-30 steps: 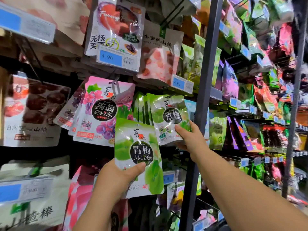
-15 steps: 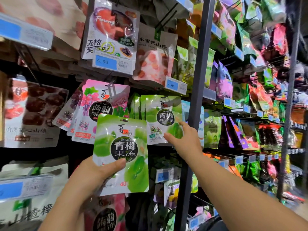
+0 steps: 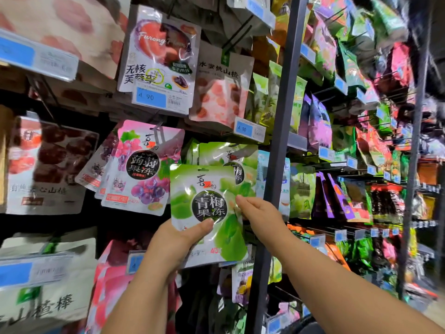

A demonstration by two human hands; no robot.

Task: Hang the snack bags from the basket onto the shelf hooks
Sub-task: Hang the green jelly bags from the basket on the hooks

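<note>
I see a green plum-jelly snack bag (image 3: 207, 189) held up in front of the shelf. My left hand (image 3: 175, 244) grips its lower left corner, thumb across the front. My right hand (image 3: 262, 213) pinches the bag's right edge at mid height. The bag's top hang hole sits just below and in front of a row of matching green bags (image 3: 228, 153) that hang on a hook. The held bag covers the lower half of that row. The hook itself is hidden. No basket is in view.
Pink grape-jelly bags (image 3: 144, 165) hang directly to the left. A dark upright shelf post (image 3: 279, 141) stands just right of my right hand. Blue price tags (image 3: 249, 129) jut out above the green row. More snack bags fill the hooks above, below and right.
My left hand has carried the green bag up and to the right, in front of the hanging green row. My right hand left the hanging bag and now pinches the held bag's right edge.
</note>
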